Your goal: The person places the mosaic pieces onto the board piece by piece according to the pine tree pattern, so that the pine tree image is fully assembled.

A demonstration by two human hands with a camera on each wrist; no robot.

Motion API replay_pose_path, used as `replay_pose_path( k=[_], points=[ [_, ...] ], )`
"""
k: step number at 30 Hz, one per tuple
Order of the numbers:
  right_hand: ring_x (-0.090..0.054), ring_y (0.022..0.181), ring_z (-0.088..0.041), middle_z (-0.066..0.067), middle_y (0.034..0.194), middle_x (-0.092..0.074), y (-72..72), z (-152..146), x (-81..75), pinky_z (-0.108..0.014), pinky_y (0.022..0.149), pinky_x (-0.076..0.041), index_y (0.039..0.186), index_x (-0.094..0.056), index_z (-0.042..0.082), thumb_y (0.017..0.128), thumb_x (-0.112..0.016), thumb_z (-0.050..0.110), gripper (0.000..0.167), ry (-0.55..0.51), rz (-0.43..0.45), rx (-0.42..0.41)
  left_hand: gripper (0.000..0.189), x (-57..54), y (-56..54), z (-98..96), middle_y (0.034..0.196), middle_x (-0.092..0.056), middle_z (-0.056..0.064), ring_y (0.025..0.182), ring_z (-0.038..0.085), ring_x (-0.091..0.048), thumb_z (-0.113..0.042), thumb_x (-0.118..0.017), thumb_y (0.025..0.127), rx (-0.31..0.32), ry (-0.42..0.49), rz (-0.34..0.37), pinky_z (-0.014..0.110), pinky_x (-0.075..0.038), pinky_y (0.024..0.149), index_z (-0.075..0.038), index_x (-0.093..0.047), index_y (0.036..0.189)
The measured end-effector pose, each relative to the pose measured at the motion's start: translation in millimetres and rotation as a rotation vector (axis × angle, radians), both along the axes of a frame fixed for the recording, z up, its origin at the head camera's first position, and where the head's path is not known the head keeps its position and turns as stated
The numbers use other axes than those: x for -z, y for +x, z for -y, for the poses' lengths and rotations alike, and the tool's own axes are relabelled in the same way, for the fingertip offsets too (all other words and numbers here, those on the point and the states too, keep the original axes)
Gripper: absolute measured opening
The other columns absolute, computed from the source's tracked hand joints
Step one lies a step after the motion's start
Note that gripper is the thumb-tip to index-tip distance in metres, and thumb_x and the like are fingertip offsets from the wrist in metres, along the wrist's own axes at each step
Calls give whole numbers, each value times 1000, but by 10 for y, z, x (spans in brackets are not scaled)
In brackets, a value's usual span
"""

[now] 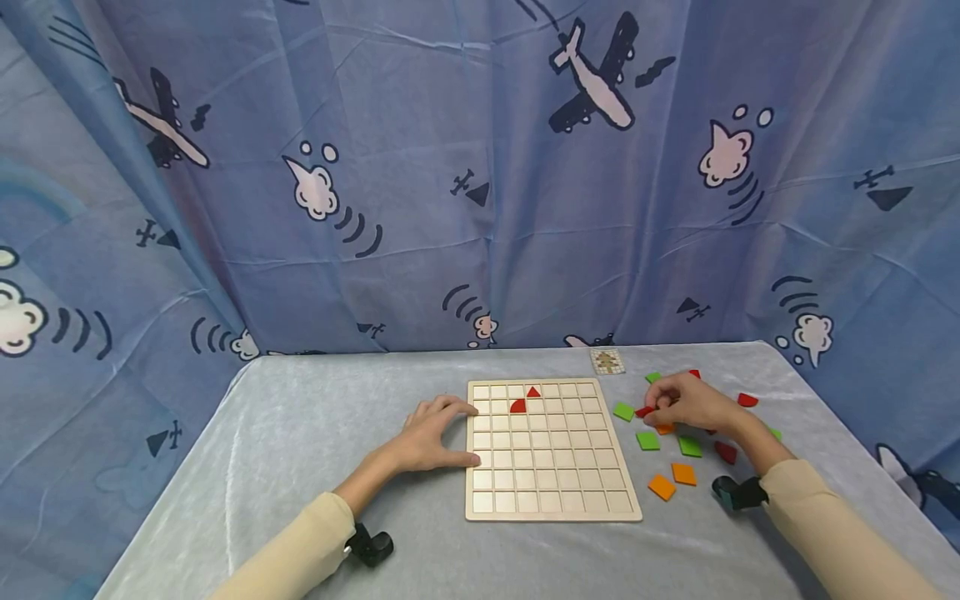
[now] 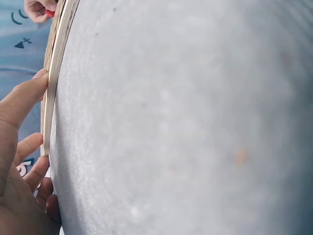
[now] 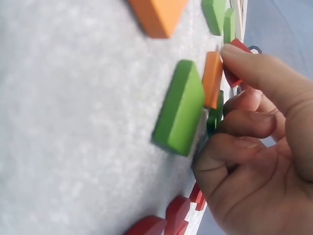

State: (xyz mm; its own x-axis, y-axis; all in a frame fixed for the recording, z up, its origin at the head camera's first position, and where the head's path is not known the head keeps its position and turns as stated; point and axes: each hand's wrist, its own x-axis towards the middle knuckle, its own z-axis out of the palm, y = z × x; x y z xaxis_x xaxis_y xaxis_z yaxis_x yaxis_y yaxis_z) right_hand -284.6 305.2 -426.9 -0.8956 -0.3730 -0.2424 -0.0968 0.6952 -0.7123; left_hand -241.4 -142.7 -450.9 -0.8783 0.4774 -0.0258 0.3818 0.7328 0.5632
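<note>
A wooden grid board (image 1: 555,458) lies flat on the table, with a red quarter-circle piece (image 1: 518,407) and a red triangle (image 1: 533,392) in its upper cells. My left hand (image 1: 427,437) rests at the board's left edge, thumb and fingertips spread along the rim; the left wrist view shows the thumb (image 2: 29,95) against that edge. To the right of the board, my right hand (image 1: 693,404) pinches a small red piece (image 1: 643,412) between thumb and fingers, which partly hide its shape. Under and around this hand lie green pieces (image 3: 181,107) and an orange piece (image 3: 212,81).
Several loose pieces are scattered right of the board, among them orange squares (image 1: 662,487), a green square (image 1: 648,441) and a dark red piece (image 1: 725,452). A small patterned card (image 1: 607,361) lies behind the board. A blue printed curtain (image 1: 420,167) hangs behind the table.
</note>
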Motion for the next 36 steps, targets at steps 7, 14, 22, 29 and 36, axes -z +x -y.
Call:
replay_pose_path(
  k=[7, 14, 22, 29, 36],
  points=[
    [-50, 70, -14, -4, 74, -54, 7, -7, -54, -25, 62, -41, 94, -64, 3, 84, -78, 21, 24, -2, -43, 3, 69, 7, -8, -8, 146, -46, -1, 126, 27, -40, -54, -80, 75, -5, 5, 2, 56, -33, 105, -30, -54, 135],
    [-53, 80, -18, -6, 89, -64, -3, 31, -51, -27, 68, -45, 97, -64, 7, 87, -75, 24, 22, 25, -91, 14, 70, 32, -13, -11, 146, -45, -1, 127, 27, -40, -56, -79, 75, -2, -3, -8, 56, -33, 105, -30, -54, 136],
    [-60, 82, -20, -11, 99, -66, -20, 54, -53, -31, 69, -54, 106, -64, 5, 91, -70, 20, 22, -42, -67, 8, 70, 49, -12, -11, 146, -45, -1, 127, 27, -40, -55, -79, 75, -3, 1, -15, 56, -34, 105, -30, -54, 136],
    [-61, 83, -22, -15, 106, -68, 2, 106, -76, -31, 70, -56, 110, -66, 4, 92, -68, 17, 23, -79, -83, -29, 70, 48, -12, -7, 146, -45, -1, 129, 28, -40, -54, -80, 75, -1, -7, -22, 57, -33, 106, -31, -54, 136],
    [-62, 90, -23, -17, 114, -68, 2, 180, -89, -32, 73, -57, 120, -65, 4, 96, -64, 20, 29, -101, -49, -14, 71, 42, -8, -5, 146, -46, -1, 129, 29, -39, -53, -80, 75, 2, -9, -24, 56, -33, 106, -30, -54, 136]
  ],
)
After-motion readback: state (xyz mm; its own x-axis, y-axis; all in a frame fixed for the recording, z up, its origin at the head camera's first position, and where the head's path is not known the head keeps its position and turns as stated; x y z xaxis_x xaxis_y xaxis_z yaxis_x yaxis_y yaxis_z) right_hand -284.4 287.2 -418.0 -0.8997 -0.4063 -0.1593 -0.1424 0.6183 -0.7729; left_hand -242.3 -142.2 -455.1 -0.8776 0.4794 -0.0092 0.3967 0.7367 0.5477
